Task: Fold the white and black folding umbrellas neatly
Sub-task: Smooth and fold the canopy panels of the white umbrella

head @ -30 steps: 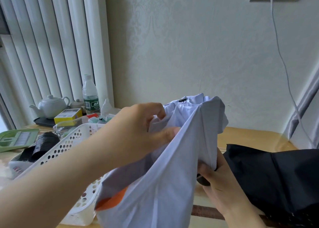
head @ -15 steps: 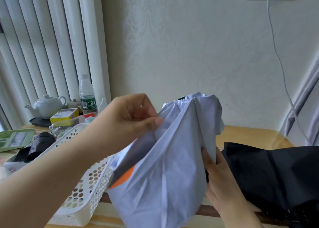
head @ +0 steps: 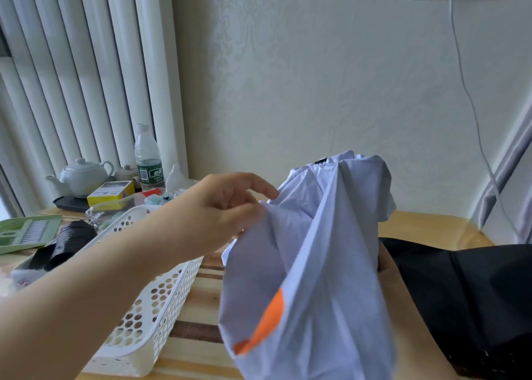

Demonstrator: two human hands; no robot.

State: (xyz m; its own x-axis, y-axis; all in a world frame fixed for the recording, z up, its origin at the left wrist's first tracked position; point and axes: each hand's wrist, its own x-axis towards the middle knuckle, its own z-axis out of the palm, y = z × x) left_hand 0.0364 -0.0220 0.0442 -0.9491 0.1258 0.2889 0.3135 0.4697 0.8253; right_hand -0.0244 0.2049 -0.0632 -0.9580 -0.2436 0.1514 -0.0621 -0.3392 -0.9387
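The white umbrella (head: pixel 319 264), pale fabric with an orange patch, stands loosely bunched and upright in front of me over the wooden table (head: pixel 426 227). My left hand (head: pixel 221 209) pinches a fold of its canopy at the upper left edge. My right hand (head: pixel 387 267) is mostly hidden behind the fabric on the right; it holds the umbrella there, but its fingers do not show. The black umbrella (head: pixel 460 299) lies spread on the table at the right, untouched.
A white perforated basket (head: pixel 155 302) stands on the table at the left. Beyond it are a white teapot (head: pixel 83 176), a water bottle (head: pixel 147 158), a yellow box (head: pixel 110 192), a black roll (head: pixel 69 237) and a green tray (head: pixel 26 231). A cable (head: pixel 472 103) hangs down the wall.
My left hand has slid leftward and pulled a canopy fold outward. The white fabric has shifted right and down, covering most of my right hand.
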